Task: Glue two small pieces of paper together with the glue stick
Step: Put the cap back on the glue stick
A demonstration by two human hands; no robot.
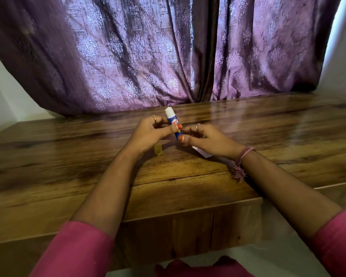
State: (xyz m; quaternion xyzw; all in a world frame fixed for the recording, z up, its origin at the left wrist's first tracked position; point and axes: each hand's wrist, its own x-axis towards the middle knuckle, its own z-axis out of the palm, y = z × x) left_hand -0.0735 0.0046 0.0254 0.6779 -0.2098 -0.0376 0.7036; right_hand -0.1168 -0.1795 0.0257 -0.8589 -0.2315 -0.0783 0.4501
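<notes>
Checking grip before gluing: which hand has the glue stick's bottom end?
The right hand; it pinches the glue stick at its base, while the left hand holds mid-barrel.

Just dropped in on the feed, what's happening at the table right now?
A person is holding an uncapped glue stick upright above the wooden table. The left hand has it in its grip, and the right hand pinches its lower end, possibly twisting the glue up. The white glue tip is exposed. A yellow cap stands on the table below the left hand. A white piece of paper lies mostly hidden under the right hand. No gluing has started yet, as far as can be seen.
</notes>
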